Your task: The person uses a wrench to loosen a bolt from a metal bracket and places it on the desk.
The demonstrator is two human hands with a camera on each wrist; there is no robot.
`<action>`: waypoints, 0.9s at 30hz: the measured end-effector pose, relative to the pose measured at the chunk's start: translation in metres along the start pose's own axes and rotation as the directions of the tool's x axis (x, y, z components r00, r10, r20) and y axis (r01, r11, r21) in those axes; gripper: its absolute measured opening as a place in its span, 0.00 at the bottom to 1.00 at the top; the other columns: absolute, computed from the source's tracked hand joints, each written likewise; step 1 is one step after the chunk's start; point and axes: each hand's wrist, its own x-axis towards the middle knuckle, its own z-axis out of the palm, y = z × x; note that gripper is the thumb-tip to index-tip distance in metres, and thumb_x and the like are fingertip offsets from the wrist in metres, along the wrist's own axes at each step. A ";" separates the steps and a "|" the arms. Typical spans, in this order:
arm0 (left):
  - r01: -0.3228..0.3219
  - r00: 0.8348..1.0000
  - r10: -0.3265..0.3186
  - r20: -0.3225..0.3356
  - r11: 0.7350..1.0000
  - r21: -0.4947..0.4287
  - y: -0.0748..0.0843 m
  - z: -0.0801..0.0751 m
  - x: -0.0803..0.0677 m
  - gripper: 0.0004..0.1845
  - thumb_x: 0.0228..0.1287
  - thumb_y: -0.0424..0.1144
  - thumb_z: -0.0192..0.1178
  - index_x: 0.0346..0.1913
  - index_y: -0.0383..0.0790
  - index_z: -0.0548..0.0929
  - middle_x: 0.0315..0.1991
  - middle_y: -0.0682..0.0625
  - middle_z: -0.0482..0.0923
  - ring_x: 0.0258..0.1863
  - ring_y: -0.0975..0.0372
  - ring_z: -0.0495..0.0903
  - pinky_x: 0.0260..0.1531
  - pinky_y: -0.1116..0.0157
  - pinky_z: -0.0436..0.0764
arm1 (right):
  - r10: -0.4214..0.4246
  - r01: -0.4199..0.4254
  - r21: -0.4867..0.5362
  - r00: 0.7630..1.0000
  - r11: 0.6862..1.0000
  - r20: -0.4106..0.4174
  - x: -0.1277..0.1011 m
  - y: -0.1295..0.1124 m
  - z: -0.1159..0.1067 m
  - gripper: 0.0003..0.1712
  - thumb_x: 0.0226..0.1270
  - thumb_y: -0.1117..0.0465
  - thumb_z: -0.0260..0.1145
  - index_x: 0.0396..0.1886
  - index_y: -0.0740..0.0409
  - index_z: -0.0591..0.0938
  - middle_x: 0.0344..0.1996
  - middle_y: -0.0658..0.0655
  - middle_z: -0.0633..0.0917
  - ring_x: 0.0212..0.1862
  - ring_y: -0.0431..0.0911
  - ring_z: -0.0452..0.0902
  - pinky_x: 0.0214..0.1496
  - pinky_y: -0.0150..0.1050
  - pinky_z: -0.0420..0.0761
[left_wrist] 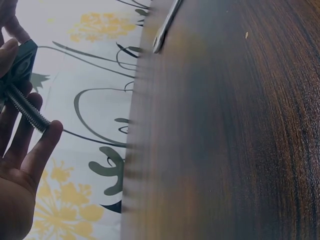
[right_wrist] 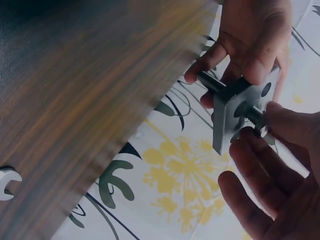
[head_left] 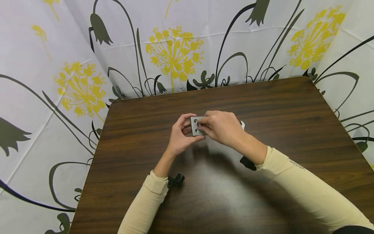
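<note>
Head view: your left hand (head_left: 181,135) and right hand (head_left: 222,127) meet above the middle of the dark wood table (head_left: 292,110), both on a small grey metal plate (head_left: 196,126) with round holes; left thumb and fingers curl round its left edge, right fingers pinch at its face. Patterned floral curtain (head_left: 175,52) hangs behind the table. Left wrist view: your left hand (left_wrist: 20,165) lies fairly open behind the plate (left_wrist: 22,62), fingers only lightly bent; a threaded bolt (left_wrist: 27,110) sticks out of the plate across the fingertips. A wrench (left_wrist: 165,25) lies on the table, well apart. Right wrist view: plate (right_wrist: 235,110) is held edge-on off the table's edge, left hand (right_wrist: 250,35) gripping it from above; your right hand (right_wrist: 280,165) pinches the bolt's end (right_wrist: 255,119) at the plate's face. A wrench jaw (right_wrist: 7,182) shows on the table at far left.
</note>
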 end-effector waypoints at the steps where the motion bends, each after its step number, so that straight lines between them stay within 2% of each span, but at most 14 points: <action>1: 0.002 1.000 -0.002 0.000 1.000 -0.001 0.000 0.000 0.000 0.38 0.42 0.16 0.73 0.60 0.25 0.69 0.48 0.32 0.82 0.43 0.54 0.85 0.43 0.53 0.83 | -0.018 0.018 0.005 1.000 1.000 0.002 0.000 0.000 0.000 0.10 0.63 0.56 0.72 0.44 0.48 0.89 0.33 0.47 0.83 0.31 0.41 0.77 0.23 0.38 0.76; 3: 0.004 1.000 -0.004 -0.001 1.000 -0.004 0.000 -0.001 0.000 0.38 0.42 0.15 0.73 0.60 0.26 0.69 0.48 0.33 0.82 0.43 0.54 0.85 0.43 0.52 0.83 | -0.043 0.043 0.011 0.999 0.999 -0.003 -0.001 0.000 -0.001 0.12 0.62 0.58 0.72 0.45 0.48 0.89 0.37 0.48 0.83 0.35 0.42 0.78 0.25 0.38 0.77; 5: 0.004 1.000 -0.004 0.001 1.000 -0.008 -0.001 0.000 0.000 0.37 0.43 0.15 0.72 0.60 0.25 0.69 0.48 0.32 0.82 0.44 0.54 0.85 0.44 0.52 0.83 | -0.037 0.037 0.002 0.999 0.999 -0.017 -0.001 -0.001 0.000 0.12 0.63 0.55 0.72 0.47 0.48 0.89 0.38 0.47 0.84 0.35 0.41 0.78 0.23 0.39 0.77; 9: 0.001 1.000 -0.001 0.004 1.000 -0.007 0.000 0.000 0.001 0.37 0.43 0.16 0.73 0.59 0.23 0.69 0.48 0.32 0.82 0.45 0.54 0.85 0.46 0.52 0.82 | 0.028 -0.029 -0.022 0.999 0.999 -0.043 0.000 -0.002 0.000 0.15 0.65 0.47 0.69 0.44 0.48 0.89 0.29 0.46 0.82 0.24 0.40 0.74 0.18 0.38 0.71; 11: 0.006 1.000 -0.006 0.006 1.000 -0.008 0.000 0.001 0.001 0.37 0.43 0.16 0.73 0.60 0.23 0.69 0.48 0.32 0.82 0.45 0.54 0.85 0.46 0.53 0.83 | 0.030 -0.031 -0.029 0.999 0.999 -0.040 0.000 -0.002 0.000 0.13 0.65 0.48 0.69 0.43 0.49 0.89 0.26 0.46 0.81 0.22 0.40 0.73 0.17 0.37 0.71; 16: 0.018 1.000 -0.018 0.010 1.000 -0.002 0.001 0.001 0.000 0.38 0.42 0.15 0.73 0.60 0.25 0.69 0.48 0.32 0.82 0.43 0.53 0.85 0.43 0.53 0.83 | -0.064 0.064 -0.012 0.998 0.998 -0.009 -0.002 0.000 0.000 0.10 0.63 0.59 0.72 0.44 0.51 0.89 0.34 0.49 0.83 0.31 0.41 0.78 0.24 0.37 0.77; 18: 0.015 1.000 -0.015 0.015 1.000 0.001 0.000 0.000 0.000 0.38 0.43 0.16 0.73 0.60 0.24 0.68 0.48 0.33 0.82 0.43 0.53 0.85 0.43 0.53 0.83 | -0.072 0.072 -0.011 0.997 0.997 -0.008 -0.003 0.000 0.000 0.11 0.62 0.59 0.72 0.45 0.50 0.89 0.38 0.49 0.84 0.35 0.42 0.79 0.25 0.38 0.78; 23: 0.002 1.000 -0.002 0.020 1.000 0.004 0.001 0.001 0.001 0.37 0.43 0.16 0.73 0.60 0.23 0.68 0.48 0.33 0.82 0.44 0.52 0.85 0.45 0.51 0.82 | 0.019 -0.020 -0.034 0.999 0.999 -0.032 -0.001 -0.001 0.000 0.16 0.64 0.47 0.70 0.45 0.49 0.89 0.33 0.47 0.84 0.28 0.40 0.76 0.19 0.37 0.74; 25: -0.001 1.000 0.001 0.017 1.000 0.004 0.001 0.001 0.001 0.37 0.43 0.16 0.73 0.59 0.23 0.68 0.48 0.32 0.82 0.45 0.51 0.85 0.45 0.51 0.82 | 0.039 -0.040 -0.040 0.999 0.998 -0.033 -0.001 -0.001 0.000 0.16 0.64 0.46 0.70 0.45 0.49 0.89 0.30 0.46 0.83 0.25 0.39 0.74 0.18 0.37 0.72; 27: -0.002 1.000 0.002 0.016 1.000 0.005 0.002 0.002 0.001 0.37 0.43 0.16 0.73 0.59 0.23 0.68 0.48 0.32 0.82 0.44 0.49 0.84 0.45 0.51 0.82 | 0.024 -0.025 -0.037 0.999 0.999 -0.021 -0.002 -0.001 0.000 0.13 0.64 0.48 0.70 0.44 0.48 0.90 0.29 0.46 0.82 0.24 0.38 0.74 0.19 0.36 0.73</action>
